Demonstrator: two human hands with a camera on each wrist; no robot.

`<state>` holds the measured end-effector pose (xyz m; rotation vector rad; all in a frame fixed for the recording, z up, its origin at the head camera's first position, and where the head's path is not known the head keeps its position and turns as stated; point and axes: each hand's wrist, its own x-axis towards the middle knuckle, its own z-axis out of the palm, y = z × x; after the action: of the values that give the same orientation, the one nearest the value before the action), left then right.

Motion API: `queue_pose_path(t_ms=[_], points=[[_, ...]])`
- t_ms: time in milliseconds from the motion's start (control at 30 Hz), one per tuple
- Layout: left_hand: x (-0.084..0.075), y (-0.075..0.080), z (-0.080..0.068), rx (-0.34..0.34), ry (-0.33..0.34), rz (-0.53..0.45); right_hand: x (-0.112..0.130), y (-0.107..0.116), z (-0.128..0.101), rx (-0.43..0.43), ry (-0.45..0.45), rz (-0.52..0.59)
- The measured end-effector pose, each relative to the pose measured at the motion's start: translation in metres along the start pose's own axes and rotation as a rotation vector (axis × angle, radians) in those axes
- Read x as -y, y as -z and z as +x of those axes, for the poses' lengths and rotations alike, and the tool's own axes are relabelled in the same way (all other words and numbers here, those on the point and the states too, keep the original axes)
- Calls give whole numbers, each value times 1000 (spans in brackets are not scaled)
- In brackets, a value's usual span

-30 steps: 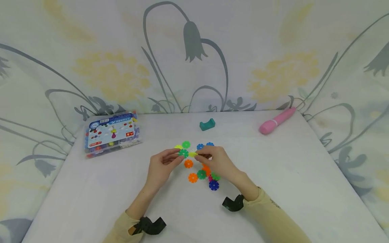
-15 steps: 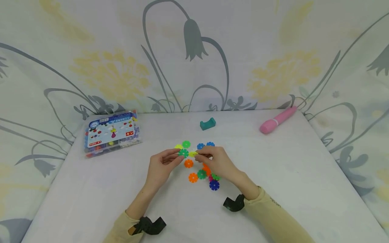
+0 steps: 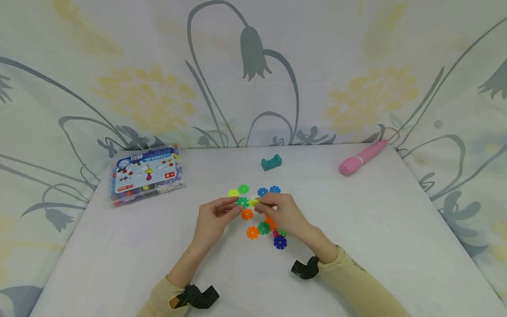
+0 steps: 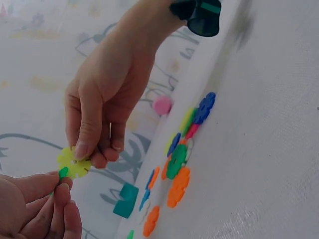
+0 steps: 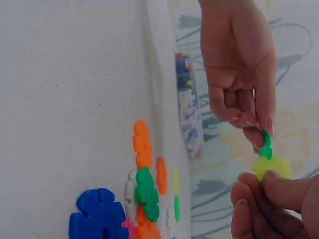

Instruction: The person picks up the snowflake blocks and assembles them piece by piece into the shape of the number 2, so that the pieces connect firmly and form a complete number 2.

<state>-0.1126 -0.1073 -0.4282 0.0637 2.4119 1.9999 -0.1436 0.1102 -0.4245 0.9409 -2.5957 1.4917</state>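
Observation:
My left hand (image 3: 214, 220) pinches a green snowflake disc (image 5: 266, 144) by its edge, between thumb and fingers. Facing it, my right hand (image 3: 284, 213) pinches a yellow snowflake disc (image 4: 67, 159) between thumb and forefinger. The two discs meet edge to edge at right angles, held above the table. Below them lie several loose discs: an orange disc (image 3: 247, 214), another orange disc (image 3: 252, 233), a green disc (image 3: 263, 228) and a dark blue disc (image 3: 280, 242). Behind the hands are a yellow disc (image 3: 233, 193), a light green disc (image 3: 243, 189) and two blue discs (image 3: 262, 192).
At the back left of the white table (image 3: 356, 246) lies a clear plastic case (image 3: 148, 176) of small coloured pieces with a printed label. A teal curved block (image 3: 271, 162) sits behind the discs. A pink rounded stick (image 3: 362, 158) lies at the back right.
The left hand has shifted slightly right and nearer with the green disc, uncovering more of the yellow disc on the table. Both hands keep their pinch.

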Motion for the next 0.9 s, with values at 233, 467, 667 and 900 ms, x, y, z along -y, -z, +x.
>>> queue_pose_path(t_ms=[233, 467, 667, 900], points=[[1, -6, -1, -2, 12, -51, 0, -2, -2, -16, 38, -25], [2, -5, -1, 24, 14, -49, 3, -2, -3, 20, 10, -25], [0, -2, 1, 97, -6, -10, 4, 2, -4, 70, -49, 44], [4, -1, 1, 134, -25, -43, 0, 4, -4, 100, -60, 71]])
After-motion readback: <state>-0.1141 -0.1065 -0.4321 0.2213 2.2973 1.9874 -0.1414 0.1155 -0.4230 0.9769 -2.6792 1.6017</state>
